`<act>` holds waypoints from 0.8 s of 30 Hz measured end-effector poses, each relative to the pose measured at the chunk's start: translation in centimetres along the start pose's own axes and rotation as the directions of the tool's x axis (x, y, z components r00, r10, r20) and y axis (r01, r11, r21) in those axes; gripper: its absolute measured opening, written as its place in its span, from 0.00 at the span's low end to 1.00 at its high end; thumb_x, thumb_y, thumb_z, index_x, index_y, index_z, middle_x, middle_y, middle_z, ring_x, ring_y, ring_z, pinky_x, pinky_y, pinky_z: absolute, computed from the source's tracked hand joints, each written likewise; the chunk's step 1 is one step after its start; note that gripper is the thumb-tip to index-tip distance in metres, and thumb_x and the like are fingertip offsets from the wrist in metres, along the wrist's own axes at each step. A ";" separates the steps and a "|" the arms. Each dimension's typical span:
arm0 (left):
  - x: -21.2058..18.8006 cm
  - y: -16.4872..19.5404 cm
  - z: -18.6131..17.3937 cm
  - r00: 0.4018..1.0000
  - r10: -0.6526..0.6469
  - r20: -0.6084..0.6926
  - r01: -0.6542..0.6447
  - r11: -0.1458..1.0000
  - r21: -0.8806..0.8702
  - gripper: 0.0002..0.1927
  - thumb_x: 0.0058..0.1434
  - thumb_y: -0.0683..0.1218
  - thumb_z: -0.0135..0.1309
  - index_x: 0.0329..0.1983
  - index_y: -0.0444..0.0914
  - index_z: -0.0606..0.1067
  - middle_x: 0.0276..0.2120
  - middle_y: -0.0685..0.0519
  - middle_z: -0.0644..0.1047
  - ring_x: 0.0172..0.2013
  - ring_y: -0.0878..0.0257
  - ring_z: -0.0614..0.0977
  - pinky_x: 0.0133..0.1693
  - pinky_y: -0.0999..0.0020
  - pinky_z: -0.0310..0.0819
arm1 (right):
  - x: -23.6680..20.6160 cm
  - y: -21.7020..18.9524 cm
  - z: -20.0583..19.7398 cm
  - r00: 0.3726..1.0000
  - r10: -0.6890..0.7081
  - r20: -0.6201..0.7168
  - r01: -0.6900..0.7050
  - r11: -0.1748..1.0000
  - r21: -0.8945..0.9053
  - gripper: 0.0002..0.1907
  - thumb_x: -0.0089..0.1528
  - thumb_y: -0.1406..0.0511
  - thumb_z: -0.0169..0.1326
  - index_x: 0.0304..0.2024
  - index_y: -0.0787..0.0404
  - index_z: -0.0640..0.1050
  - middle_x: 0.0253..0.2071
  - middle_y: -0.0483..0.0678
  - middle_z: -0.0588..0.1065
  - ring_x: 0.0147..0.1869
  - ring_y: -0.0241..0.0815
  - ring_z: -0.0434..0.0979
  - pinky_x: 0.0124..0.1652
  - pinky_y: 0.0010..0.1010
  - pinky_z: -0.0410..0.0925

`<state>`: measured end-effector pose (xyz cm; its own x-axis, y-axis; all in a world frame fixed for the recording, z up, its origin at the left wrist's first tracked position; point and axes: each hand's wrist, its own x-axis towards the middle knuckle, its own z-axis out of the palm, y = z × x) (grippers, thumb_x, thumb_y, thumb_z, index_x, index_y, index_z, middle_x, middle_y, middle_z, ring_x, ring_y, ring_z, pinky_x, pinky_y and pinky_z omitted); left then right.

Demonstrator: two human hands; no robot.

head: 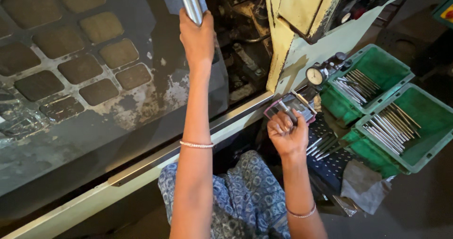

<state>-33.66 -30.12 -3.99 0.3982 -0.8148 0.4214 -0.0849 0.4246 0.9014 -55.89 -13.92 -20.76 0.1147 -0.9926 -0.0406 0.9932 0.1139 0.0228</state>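
My left hand (197,38) is raised and wrapped around a shiny metal handle bar (189,0) on the dark sliding machine door (85,78). My right hand (287,134) grips a thin metal rod (284,108), its tip resting in a small gauge fixture (295,104) with a round dial gauge (315,75) just behind. Both wrists wear thin bracelets.
Two green plastic bins (373,55) (427,121) at the right hold several metal rods. More rods (321,147) lie on a perforated black tray below the fixture. A grey cloth (363,184) lies near the bins. The open machine interior (240,41) is beside the door.
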 end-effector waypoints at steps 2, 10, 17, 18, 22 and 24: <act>0.0 0.1 0.1 0.999 0.034 0.001 -0.034 0.999 0.026 0.16 0.62 0.48 0.54 0.47 0.35 0.67 0.19 0.52 0.76 0.16 0.65 0.79 0.20 0.67 0.75 | 0.1 0.0 0.2 1.000 -0.016 -0.026 0.016 1.000 -0.022 0.12 0.67 0.62 0.45 0.30 0.61 0.68 0.19 0.43 0.59 0.23 0.36 0.56 0.28 0.29 0.55; -0.1 0.4 -0.3 0.999 0.010 0.048 -0.009 1.000 -0.011 0.13 0.64 0.47 0.53 0.44 0.34 0.67 0.18 0.52 0.75 0.16 0.65 0.78 0.19 0.67 0.75 | 1.3 -1.6 -0.2 0.999 -0.053 -0.007 0.052 0.991 -0.122 0.12 0.68 0.61 0.46 0.35 0.63 0.73 0.20 0.45 0.62 0.24 0.37 0.59 0.29 0.30 0.56; -0.4 0.8 -2.7 0.999 0.006 0.050 -0.008 0.999 0.037 0.13 0.63 0.47 0.54 0.45 0.36 0.68 0.18 0.55 0.74 0.15 0.68 0.77 0.17 0.69 0.75 | 2.9 -3.9 -1.6 0.998 -0.035 0.059 0.044 0.986 -0.159 0.15 0.69 0.59 0.45 0.38 0.65 0.75 0.21 0.46 0.64 0.25 0.38 0.60 0.31 0.30 0.58; -0.4 0.9 -3.2 0.998 0.008 0.067 -0.009 1.000 0.011 0.12 0.64 0.47 0.54 0.44 0.35 0.67 0.18 0.55 0.73 0.15 0.68 0.76 0.17 0.69 0.73 | 3.2 -4.3 -1.7 0.998 -0.026 0.055 0.034 0.987 -0.158 0.15 0.69 0.59 0.45 0.38 0.65 0.75 0.21 0.46 0.64 0.25 0.38 0.60 0.30 0.30 0.58; -0.5 1.1 -5.7 0.994 0.028 0.103 -0.024 0.999 -0.046 0.11 0.66 0.46 0.56 0.43 0.35 0.68 0.19 0.56 0.70 0.15 0.68 0.73 0.18 0.70 0.70 | 4.2 -6.1 -1.7 0.999 0.008 0.037 -0.002 0.988 -0.156 0.16 0.69 0.59 0.46 0.40 0.65 0.76 0.22 0.46 0.64 0.26 0.38 0.60 0.30 0.30 0.57; -0.8 1.2 -6.9 0.997 0.018 0.079 -0.015 0.999 -0.035 0.11 0.67 0.46 0.57 0.43 0.35 0.69 0.19 0.57 0.70 0.16 0.69 0.71 0.19 0.70 0.69 | 4.7 -7.1 -1.5 1.000 0.008 0.030 -0.003 0.985 -0.170 0.16 0.69 0.58 0.46 0.40 0.65 0.76 0.22 0.46 0.64 0.25 0.38 0.60 0.30 0.30 0.57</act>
<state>-27.77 -26.24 -3.91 0.3231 -0.8359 0.4437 -0.0590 0.4502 0.8910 -62.42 -19.33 -22.63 0.1222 -0.9924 -0.0103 0.9814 0.1224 -0.1476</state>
